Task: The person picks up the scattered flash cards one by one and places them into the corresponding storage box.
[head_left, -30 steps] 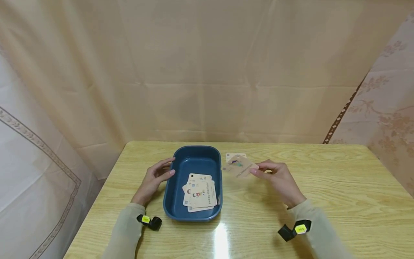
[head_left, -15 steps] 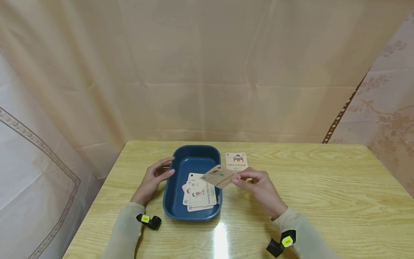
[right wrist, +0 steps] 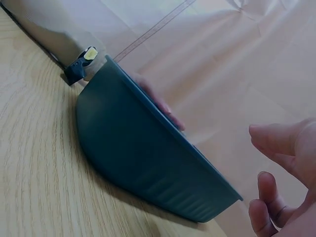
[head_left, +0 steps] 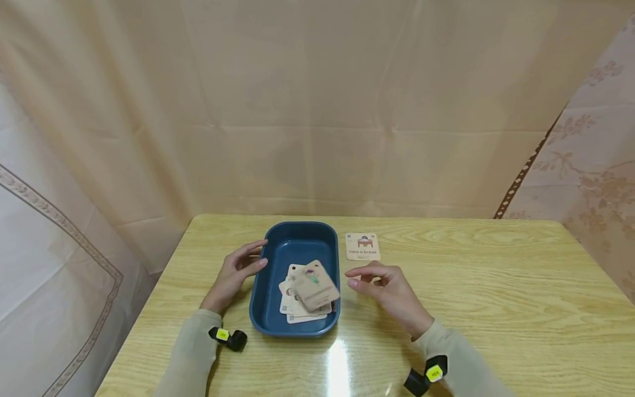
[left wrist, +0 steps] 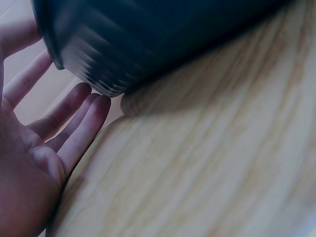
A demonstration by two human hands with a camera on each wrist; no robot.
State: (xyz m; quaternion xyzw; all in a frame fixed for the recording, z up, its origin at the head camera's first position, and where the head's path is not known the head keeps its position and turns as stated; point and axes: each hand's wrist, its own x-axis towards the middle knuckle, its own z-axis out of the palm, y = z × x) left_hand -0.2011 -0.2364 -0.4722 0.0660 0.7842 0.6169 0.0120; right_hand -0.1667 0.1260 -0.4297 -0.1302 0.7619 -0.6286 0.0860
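Note:
A blue plastic tray (head_left: 300, 325) stands on the table, with several printed cards heaped in its near half. Topmost lies a slightly blurred card (head_left: 316, 288) with a small green-and-purple figure, slanting across the others toward the right wall. My left hand (head_left: 235, 273) touches the tray's left rim with extended fingers (left wrist: 81, 123), seen close up in the left wrist view. Just off the right rim, my right hand (head_left: 387, 292) holds nothing; thumb and forefinger are apart in the right wrist view. Behind it a "take a break" card (head_left: 362, 246) lies flat on the table.
The wood-grain table (head_left: 496, 286) extends to the right and in front of the tray. A beige curtain (head_left: 307, 110) hangs behind its far edge, and pale patterned cloth (head_left: 590, 154) hangs at the right.
My right hand has carried the card leftward from above the "take a break" card and let it go over the tray. That table card is now uncovered. The left hand has stayed put.

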